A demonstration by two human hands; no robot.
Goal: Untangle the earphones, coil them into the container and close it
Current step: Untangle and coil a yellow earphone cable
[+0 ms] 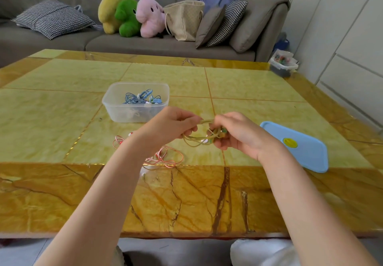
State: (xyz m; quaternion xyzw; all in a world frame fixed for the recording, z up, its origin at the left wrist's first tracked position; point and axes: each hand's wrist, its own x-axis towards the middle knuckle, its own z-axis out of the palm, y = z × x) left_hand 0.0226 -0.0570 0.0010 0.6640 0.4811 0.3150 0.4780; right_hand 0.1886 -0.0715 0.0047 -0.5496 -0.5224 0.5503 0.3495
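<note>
Head view: left hand (172,125) and right hand (234,133), raised above the table (62,104), both pinch yellow earphones (199,139).

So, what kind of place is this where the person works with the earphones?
Most likely a home living room: a grey sofa with plush toys and cushions stands behind a low marble-patterned table.

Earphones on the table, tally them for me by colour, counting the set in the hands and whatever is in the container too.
Blue earphones, coiled inside the clear container: 1
Pink earphones, loose on the table: 1
Yellow-green earphones, held between the left hand and right hand: 1
Total: 3 sets
</note>
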